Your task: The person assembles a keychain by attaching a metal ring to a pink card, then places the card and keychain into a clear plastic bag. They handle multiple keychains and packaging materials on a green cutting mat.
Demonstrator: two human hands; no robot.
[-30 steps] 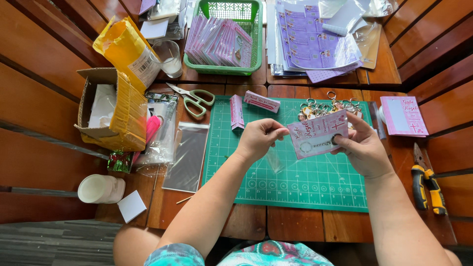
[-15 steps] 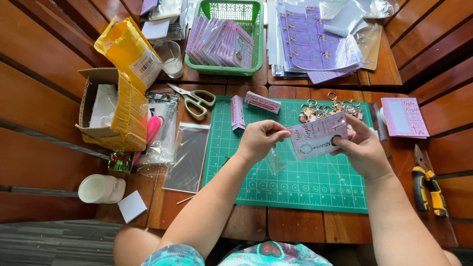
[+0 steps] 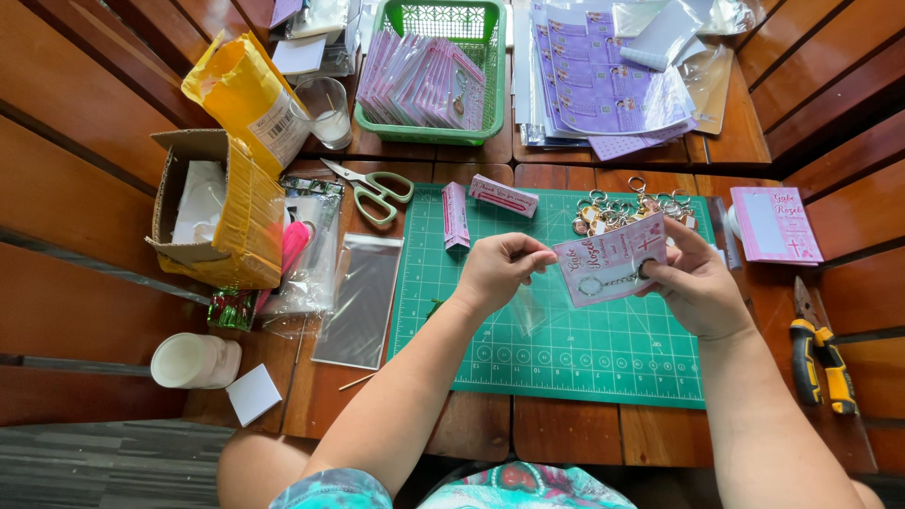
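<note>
Head view, looking down: nearest to me are my two forearms coming up over the wooden surface [image 3: 566, 429] and onto the green cutting mat [image 3: 566, 349]. My left hand [image 3: 500, 270] has its grip pinched narrow on the edge of a clear plastic sleeve [image 3: 530, 303], which hangs down just above the mat and is hard to make out against it. My right hand [image 3: 696, 285] holds a pink printed card [image 3: 611, 259] with a keyring [image 3: 603, 281] fixed across it, thumb and fingers closed on the card's right end; the card sits tilted in the air between both hands, its left end just beside the sleeve's mouth. I judge the card is not yet inside the sleeve, so this piece is only partly packed. Left of the mat lie more empty clear sleeves [image 3: 358, 297], and beyond my hands a heap of loose keyrings [image 3: 622, 209] rests on the mat's far edge, so a good deal appears left to do. Two small pink boxes [image 3: 481, 203] and green-handled scissors [image 3: 372, 188] lie near them. Farther back, the green basket [image 3: 424, 130] holds a row of pieces that look finished, and a stack of purple printed sheets [image 3: 603, 85] lies to its right. Yellow-handled pliers [image 3: 818, 353] sit well apart at the right.
</note>
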